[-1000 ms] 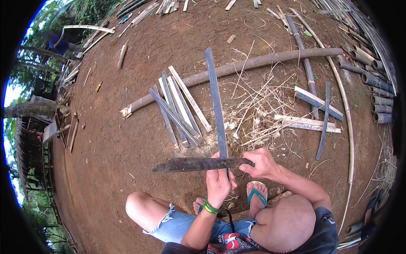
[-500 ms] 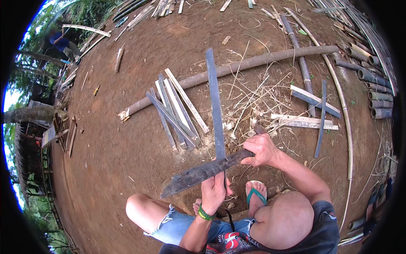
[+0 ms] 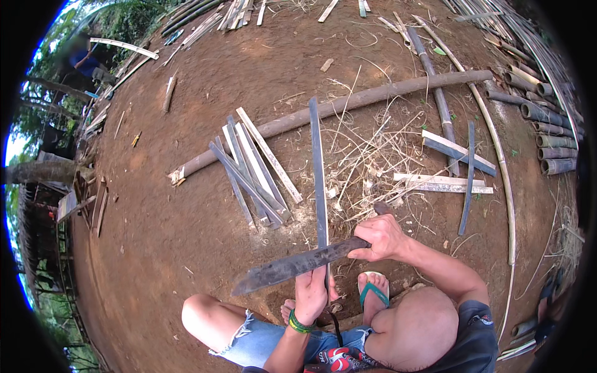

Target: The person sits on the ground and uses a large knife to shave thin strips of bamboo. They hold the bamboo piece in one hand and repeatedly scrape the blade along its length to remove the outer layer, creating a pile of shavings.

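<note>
My right hand [image 3: 379, 237] is wrapped round the dark handle of a machete [image 3: 280, 271]. The broad, stained blade slants across to the left, its tip low above the ground. Underneath the blade, my left hand [image 3: 310, 297] grips the near end of a long bamboo strip [image 3: 319, 171], dark on its outer face with a pale edge. The strip points away from me, and the blade crosses over it just beyond my left fingers. Whether the cutting edge touches the strip, I cannot tell. Part of my left fingers is hidden behind the strip and blade.
Split bamboo pieces [image 3: 255, 168] lie left of the strip. Beyond, a long pole [image 3: 367, 98] crosses the ground. Pale shavings [image 3: 373, 161] and more split pieces [image 3: 444, 183] are to the right, with stacked bamboo tubes [image 3: 556, 152] farther out. Another person [image 3: 87, 62] stands far left.
The bamboo strip's far end has come nearer to me, and the strip has turned to show its pale edge. The machete has shifted slightly toward me. Both hands keep their grips.
</note>
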